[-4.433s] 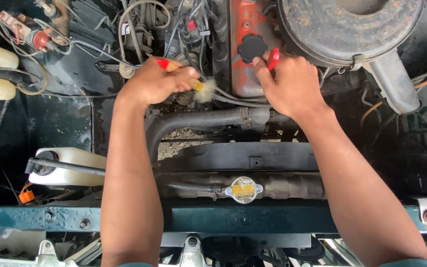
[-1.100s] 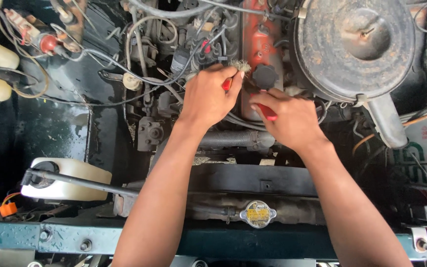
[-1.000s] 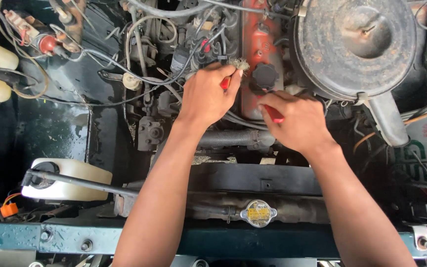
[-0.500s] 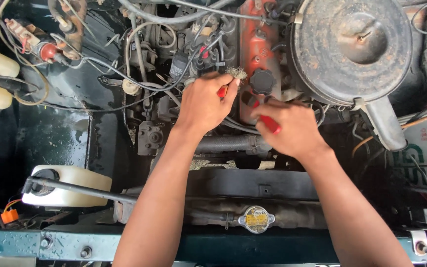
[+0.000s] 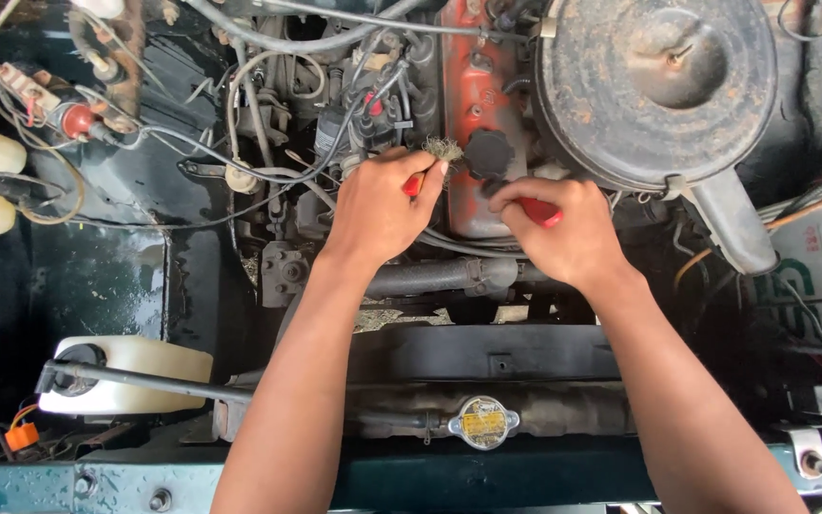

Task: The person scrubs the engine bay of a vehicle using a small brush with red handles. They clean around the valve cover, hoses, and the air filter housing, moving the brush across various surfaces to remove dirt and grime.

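Observation:
I look down into an open engine bay. My left hand (image 5: 380, 205) is closed around a red-handled brush (image 5: 414, 184) whose worn bristles (image 5: 444, 148) touch the engine just left of the black oil filler cap (image 5: 489, 152). My right hand (image 5: 563, 231) grips a red-handled tool (image 5: 538, 211) against the orange valve cover (image 5: 473, 105), right below the cap. The tool's tip is hidden under my fingers. Both hands sit close together over the engine's front.
A large round rusty air cleaner (image 5: 658, 86) fills the upper right. A radiator cap (image 5: 483, 423) lies at the bottom centre, a white reservoir (image 5: 126, 373) at lower left, a grey hose (image 5: 440, 276) beneath my hands. Wires and hoses crowd the upper left.
Both hands moved up from the hose area to the oil filler cap and valve cover. Over the last second they drew closer together and the view shifted slightly.

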